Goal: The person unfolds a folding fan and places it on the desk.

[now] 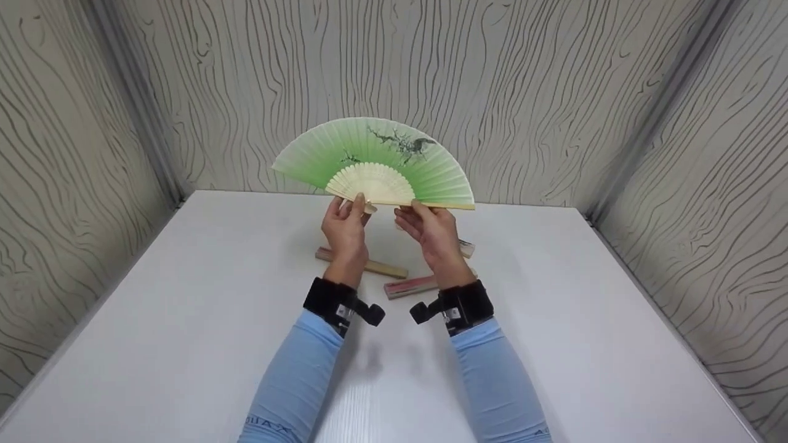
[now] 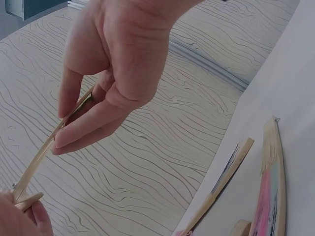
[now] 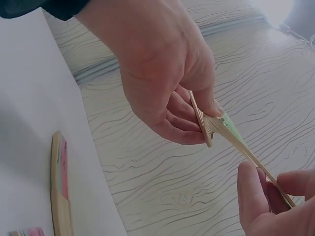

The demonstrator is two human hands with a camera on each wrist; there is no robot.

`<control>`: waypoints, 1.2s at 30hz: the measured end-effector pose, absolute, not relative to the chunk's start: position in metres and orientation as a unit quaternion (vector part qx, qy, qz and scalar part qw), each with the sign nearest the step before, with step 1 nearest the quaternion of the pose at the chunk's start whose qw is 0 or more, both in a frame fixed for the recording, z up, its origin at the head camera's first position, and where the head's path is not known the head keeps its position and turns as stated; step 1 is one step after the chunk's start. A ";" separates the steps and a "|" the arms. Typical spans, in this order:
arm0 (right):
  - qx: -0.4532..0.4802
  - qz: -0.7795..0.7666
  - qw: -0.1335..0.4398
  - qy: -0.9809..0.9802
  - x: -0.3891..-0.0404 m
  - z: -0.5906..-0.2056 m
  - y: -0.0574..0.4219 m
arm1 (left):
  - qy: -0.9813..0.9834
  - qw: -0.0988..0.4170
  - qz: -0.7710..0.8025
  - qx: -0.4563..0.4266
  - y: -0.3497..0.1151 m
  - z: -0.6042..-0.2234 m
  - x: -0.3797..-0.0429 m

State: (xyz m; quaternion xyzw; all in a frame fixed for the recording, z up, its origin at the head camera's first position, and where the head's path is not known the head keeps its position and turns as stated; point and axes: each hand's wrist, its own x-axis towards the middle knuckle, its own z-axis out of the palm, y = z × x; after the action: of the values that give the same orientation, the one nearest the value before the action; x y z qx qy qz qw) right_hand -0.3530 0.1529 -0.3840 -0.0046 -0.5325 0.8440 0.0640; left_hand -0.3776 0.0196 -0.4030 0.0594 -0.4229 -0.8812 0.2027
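Note:
A folding fan, spread wide, is held up above the table. Its cloth is green fading to white with a dark branch print, over pale wooden ribs. My left hand pinches the ribs near the pivot, thumb in front; the right wrist view shows this left hand large. My right hand grips the right-hand edge stick between thumb and fingers. In the left wrist view the right hand has that thin stick between its fingers. Palms and some fingertips are partly hidden.
Folded fans lie on the white table below my hands: one by the left wrist, a reddish one by the right wrist, and another partly behind the right hand. Wood-grain panels enclose the table.

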 end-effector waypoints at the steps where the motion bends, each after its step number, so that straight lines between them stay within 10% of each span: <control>1: -0.002 0.838 0.064 -0.541 -0.353 -0.383 0.153 | -0.423 0.198 -0.882 0.057 0.023 -0.403 -0.377; 36: -0.157 0.838 0.097 -0.513 -0.333 -0.410 0.336 | -0.510 -0.117 -0.852 -0.012 0.189 -0.406 -0.375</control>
State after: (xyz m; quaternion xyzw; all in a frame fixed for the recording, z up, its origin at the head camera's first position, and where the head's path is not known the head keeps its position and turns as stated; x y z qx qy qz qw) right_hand -0.3330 0.3357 -0.4099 -0.1573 -0.5134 0.8381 0.0968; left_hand -0.3745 0.1893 -0.4056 -0.0117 -0.5099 -0.8522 -0.1170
